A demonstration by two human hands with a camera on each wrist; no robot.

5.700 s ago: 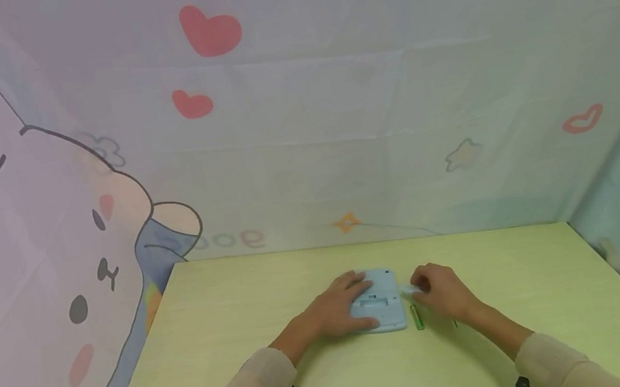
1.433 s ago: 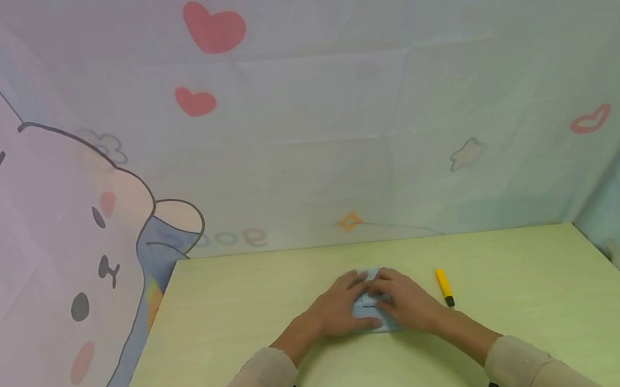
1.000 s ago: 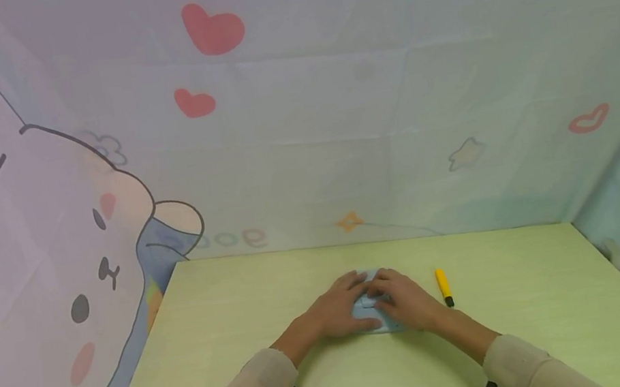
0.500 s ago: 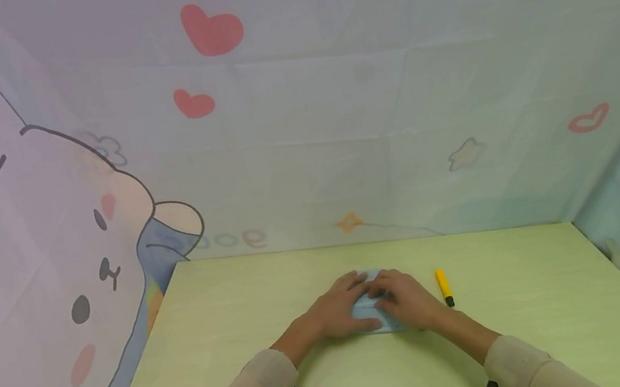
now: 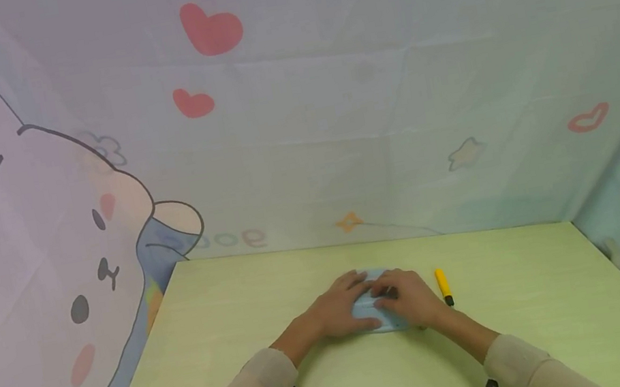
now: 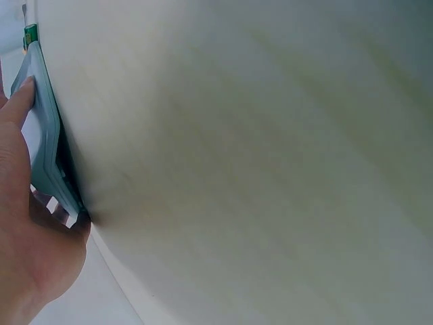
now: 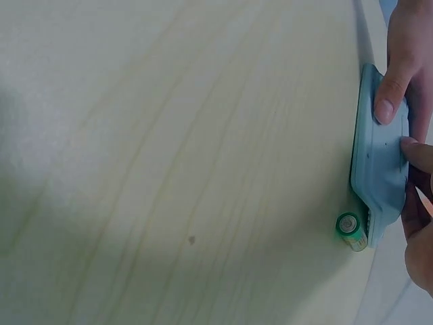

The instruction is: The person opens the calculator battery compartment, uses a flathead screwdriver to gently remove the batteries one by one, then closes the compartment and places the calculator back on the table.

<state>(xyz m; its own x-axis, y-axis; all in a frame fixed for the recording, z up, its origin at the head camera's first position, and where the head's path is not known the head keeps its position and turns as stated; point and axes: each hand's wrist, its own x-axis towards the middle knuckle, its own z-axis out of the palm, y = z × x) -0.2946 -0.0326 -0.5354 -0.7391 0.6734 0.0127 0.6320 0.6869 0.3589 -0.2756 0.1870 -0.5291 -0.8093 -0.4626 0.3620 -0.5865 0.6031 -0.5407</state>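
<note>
A flat light blue device (image 5: pixel 384 323), shaped like a desk calculator, lies back up on the table. My left hand (image 5: pixel 339 306) grips it across the left part, thumb on its back and fingers round the far edge. The thumb and bent fingers of my right hand (image 5: pixel 412 296) are at the battery cover (image 5: pixel 363 304) in the middle, partly hiding it. The right wrist view shows those fingertips right at the device's back. A green AA battery (image 7: pixel 352 231) lies on the table beside the device, mostly behind my right hand in the head view.
A yellow screwdriver (image 5: pixel 443 284) with a black collar lies to the right, its shaft hidden behind my right wrist. The pale wooden table (image 5: pixel 240 289) ends at a fabric backdrop (image 5: pixel 297 119) printed with a rabbit and hearts.
Earlier my right hand held the cover off to the right and the compartment showed open; now it is at the device and the compartment looks covered. My left hand has stayed put.
</note>
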